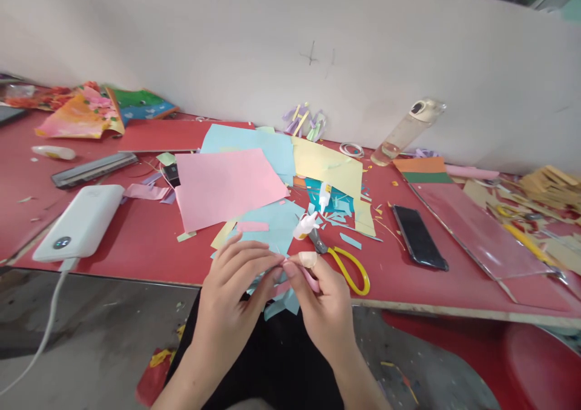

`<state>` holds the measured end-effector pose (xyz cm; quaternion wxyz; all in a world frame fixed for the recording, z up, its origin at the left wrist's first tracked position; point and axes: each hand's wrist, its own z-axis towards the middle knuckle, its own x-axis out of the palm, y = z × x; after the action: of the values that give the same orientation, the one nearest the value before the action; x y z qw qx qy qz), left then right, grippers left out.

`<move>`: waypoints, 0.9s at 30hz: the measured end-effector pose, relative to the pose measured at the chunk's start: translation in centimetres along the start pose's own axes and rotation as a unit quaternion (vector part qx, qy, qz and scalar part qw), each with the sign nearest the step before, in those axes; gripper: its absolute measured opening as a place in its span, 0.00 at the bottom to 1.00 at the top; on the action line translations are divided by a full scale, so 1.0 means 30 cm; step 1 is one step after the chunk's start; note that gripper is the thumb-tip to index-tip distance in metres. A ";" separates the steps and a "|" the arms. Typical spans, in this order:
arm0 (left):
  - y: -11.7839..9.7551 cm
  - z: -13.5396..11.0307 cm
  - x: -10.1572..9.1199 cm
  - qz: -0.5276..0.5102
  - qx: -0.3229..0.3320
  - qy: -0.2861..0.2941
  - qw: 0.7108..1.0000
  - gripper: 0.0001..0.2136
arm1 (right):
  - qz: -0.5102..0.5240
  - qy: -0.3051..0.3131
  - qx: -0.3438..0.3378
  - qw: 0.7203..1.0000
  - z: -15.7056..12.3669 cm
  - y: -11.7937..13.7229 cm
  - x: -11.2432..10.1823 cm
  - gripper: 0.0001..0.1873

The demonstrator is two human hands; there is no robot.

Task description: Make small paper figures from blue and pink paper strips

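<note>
Just past the table's front edge, my two hands meet fingertip to fingertip over a small pink paper piece (312, 282). My left hand (238, 283) pinches its end between thumb and forefinger, the other fingers loosely extended. Closed around the same paper is my right hand (324, 295), which has a beige bandage on one finger; much of the piece is hidden. Light blue paper scraps (284, 304) hang below the hands. Right beside them lie yellow-handled scissors (351, 268) and two small white glue bottles (305, 225) (324, 196).
Pink sheet (227, 186), blue sheet (249, 141) and yellow sheet (329, 162) overlap on the red table (381, 216). A power bank (82, 222) with a cable is at left. A phone (420, 237) and tilted bottle (406, 133) are at right.
</note>
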<state>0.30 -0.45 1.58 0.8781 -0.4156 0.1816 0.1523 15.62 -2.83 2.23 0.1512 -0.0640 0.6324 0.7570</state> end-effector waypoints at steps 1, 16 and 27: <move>0.001 0.001 -0.002 -0.004 0.000 0.003 1.000 0.10 | -0.003 0.013 -0.008 1.000 -0.001 -0.002 -0.006 0.13; -0.009 0.008 -0.016 -0.076 -0.058 0.029 0.995 0.06 | -0.044 0.000 -0.013 0.999 -0.016 -0.012 -0.009 0.12; -0.011 0.009 -0.043 -0.123 -0.088 0.087 0.985 0.07 | -0.031 0.056 -0.056 0.996 -0.006 0.007 -0.042 0.07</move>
<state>-0.65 -0.59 2.53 0.8311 -0.5218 0.1912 0.0220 16.72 -3.22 2.76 0.1354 -0.1341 0.5939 0.7817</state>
